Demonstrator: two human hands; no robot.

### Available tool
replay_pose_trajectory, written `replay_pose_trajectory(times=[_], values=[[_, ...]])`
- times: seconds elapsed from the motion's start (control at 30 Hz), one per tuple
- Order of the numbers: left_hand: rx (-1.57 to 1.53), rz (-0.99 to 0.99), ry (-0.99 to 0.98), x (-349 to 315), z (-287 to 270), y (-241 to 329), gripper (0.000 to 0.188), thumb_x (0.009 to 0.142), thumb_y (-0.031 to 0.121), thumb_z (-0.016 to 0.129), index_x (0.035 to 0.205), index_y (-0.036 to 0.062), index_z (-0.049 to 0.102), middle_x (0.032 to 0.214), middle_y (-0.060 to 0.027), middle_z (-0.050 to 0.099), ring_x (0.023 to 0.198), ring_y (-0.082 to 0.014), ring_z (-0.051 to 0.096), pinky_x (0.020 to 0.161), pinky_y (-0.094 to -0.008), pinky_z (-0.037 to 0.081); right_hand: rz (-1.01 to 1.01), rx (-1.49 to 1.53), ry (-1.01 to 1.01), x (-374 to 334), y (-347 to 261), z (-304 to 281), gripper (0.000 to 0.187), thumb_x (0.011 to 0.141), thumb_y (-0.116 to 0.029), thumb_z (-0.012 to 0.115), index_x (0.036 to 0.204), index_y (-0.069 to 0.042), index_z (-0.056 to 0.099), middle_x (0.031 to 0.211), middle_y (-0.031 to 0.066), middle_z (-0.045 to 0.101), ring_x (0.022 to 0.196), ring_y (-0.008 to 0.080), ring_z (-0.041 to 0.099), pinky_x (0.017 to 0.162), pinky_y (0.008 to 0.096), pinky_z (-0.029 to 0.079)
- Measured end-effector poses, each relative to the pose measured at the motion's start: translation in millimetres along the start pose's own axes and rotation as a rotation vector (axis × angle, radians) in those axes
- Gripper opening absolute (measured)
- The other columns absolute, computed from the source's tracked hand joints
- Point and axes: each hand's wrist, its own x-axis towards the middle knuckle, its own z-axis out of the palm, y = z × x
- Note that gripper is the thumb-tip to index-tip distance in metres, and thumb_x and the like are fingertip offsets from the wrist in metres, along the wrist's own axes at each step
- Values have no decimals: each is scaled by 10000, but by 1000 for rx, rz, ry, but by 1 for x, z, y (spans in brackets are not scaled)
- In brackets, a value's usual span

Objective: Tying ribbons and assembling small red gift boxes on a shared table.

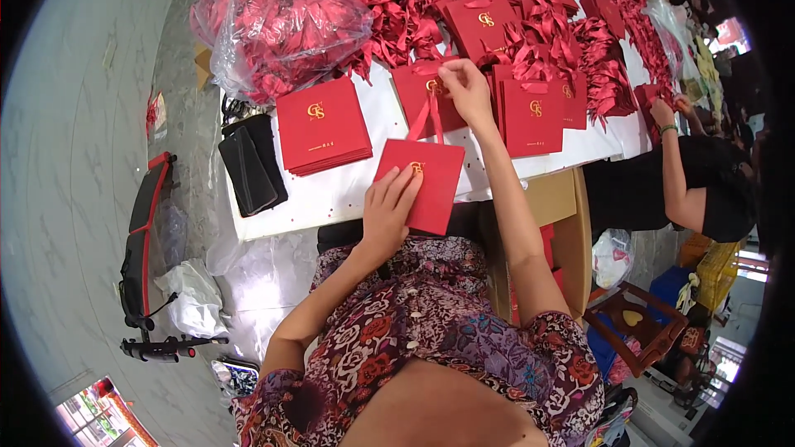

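My left hand point(387, 209) holds a red gift bag point(436, 190) at the table's front edge, its fingers laid across the bag's face and its thumb hidden. From the bag's top edge a red ribbon point(424, 122) runs up as a loop. At the upper end of that ribbon, my right hand point(468, 93) is closed in a pinch. Behind it lies another red bag point(410, 87) with a gold emblem. To the left sits a neat stack of flat red bags point(323, 124). Right of my right hand are more red bags point(530, 120) with ribbon handles.
A clear plastic sack of red ribbons point(277, 29) stands at the back left of the white table point(377, 116). A black phone point(247, 170) lies on dark cloth near the left corner. An open cardboard box point(571, 240) is by my right arm. Another person point(671, 186) works at the right.
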Motion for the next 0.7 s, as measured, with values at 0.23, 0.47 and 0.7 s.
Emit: replay_pose_trajectory(times=[0.23,0.47,0.7], values=[[63,5,-226,-5,26,5,868,671,259,817,1437,93,446,1471,-156,413,1333,-349,394,1072,-485,335,-314,-637,-61,26,-30,55,217,821,-275,725,886,-68,727,896,135,682,791,309,677,703,426,526],[90,-70,-215,0,38,4,903,702,359,814,1471,111,411,1496,-177,364,1348,-364,355,1073,-498,300,-324,-722,-19,42,-8,75,158,816,-236,685,837,-81,709,906,136,647,801,344,661,705,468,518],[120,-100,-206,7,41,1,886,725,390,794,1472,107,410,1485,-184,374,1339,-370,356,1076,-493,287,-332,-673,-68,36,-13,69,223,813,-307,721,849,-88,703,908,122,635,801,337,655,690,463,513]])
